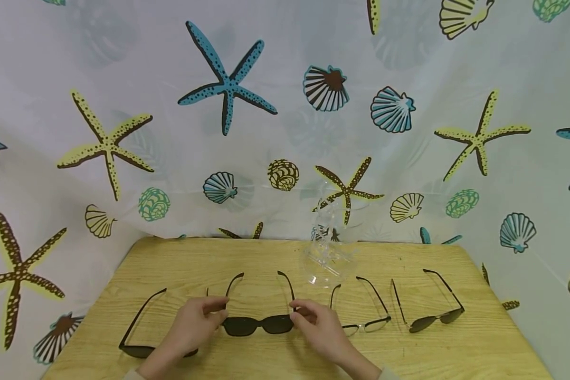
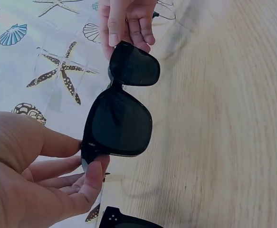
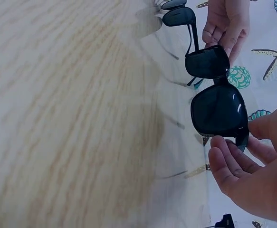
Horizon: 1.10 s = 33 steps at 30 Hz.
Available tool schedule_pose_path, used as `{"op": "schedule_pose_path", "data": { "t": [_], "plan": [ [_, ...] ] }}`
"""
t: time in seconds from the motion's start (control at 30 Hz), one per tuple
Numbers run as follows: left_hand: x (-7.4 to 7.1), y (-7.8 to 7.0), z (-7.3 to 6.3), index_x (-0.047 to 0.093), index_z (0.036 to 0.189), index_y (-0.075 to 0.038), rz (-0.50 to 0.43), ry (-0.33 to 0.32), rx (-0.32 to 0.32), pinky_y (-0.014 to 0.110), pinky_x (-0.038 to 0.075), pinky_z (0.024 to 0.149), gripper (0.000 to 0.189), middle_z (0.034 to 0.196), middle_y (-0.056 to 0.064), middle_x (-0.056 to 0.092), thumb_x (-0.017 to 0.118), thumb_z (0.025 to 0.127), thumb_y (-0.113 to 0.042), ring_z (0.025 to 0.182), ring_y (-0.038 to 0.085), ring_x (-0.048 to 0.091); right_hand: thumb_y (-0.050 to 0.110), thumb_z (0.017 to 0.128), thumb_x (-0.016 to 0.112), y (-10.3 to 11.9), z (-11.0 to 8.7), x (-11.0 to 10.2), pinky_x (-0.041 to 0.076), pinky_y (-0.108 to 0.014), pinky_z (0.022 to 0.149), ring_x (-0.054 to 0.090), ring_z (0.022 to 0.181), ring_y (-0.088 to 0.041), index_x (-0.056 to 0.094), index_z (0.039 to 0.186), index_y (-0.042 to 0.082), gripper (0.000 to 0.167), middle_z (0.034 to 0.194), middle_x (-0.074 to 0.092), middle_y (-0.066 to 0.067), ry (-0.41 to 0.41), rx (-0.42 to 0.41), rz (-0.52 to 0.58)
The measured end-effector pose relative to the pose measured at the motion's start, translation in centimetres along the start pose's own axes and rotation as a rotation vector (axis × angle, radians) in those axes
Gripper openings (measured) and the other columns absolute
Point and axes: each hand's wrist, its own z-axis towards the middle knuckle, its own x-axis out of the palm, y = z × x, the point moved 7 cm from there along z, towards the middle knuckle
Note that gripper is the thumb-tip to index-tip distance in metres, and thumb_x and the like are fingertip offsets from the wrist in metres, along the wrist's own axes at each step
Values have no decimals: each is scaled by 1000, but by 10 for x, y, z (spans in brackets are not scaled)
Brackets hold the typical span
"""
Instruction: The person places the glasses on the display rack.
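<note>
Between the two hands is a pair of black sunglasses (image 1: 241, 326) with dark lenses, its temples unfolded toward the back of the table. The left hand (image 1: 195, 323) pinches the left hinge corner between thumb and fingers. At the other hinge corner, the right hand (image 1: 319, 324) pinches in the same way. Both wrist views show the dark lenses (image 2: 121, 123) from the front, with a hand at each end of the frame. Partly hidden behind the left forearm lies a second pair of black sunglasses (image 1: 138, 350).
Right of the right hand lie clear-lensed eyeglasses (image 1: 376, 323) and, farther right, thin-framed sunglasses (image 1: 425, 323), all on the wooden table (image 1: 247, 256). A transparent stand (image 1: 328, 261) rises behind the hands. A curtain (image 1: 285, 132) printed with starfish and shells surrounds the table.
</note>
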Motion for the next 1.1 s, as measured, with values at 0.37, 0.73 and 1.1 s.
{"op": "schedule_pose_path", "data": {
  "t": [0.37, 0.73, 1.1],
  "plan": [
    [-1, -9, 0, 66, 143, -5, -118, 44, 5, 44, 62, 92, 54, 138, 21, 69, 77, 98, -33, 121, 35, 71, 22, 104, 69, 14, 2, -21, 59, -23, 75, 74, 90, -19, 73, 133, 7, 33, 111, 77, -16, -74, 2, 48],
    [-8, -28, 7, 63, 148, -18, -209, -28, 83, 32, 62, 89, 56, 135, 13, 73, 76, 98, -38, 121, 28, 73, 24, 104, 70, 30, -3, -40, 62, -29, 81, 72, 89, -9, 71, 134, 7, 35, 114, 75, -19, -126, -25, 109],
    [-8, -45, 13, 60, 151, -16, -275, -27, 154, 33, 61, 97, 58, 147, 16, 64, 75, 100, -37, 129, 31, 68, 26, 101, 73, 44, -11, -50, 59, -23, 88, 73, 100, -15, 73, 133, 14, 34, 115, 75, -10, -175, -4, 156]
  ]
}}
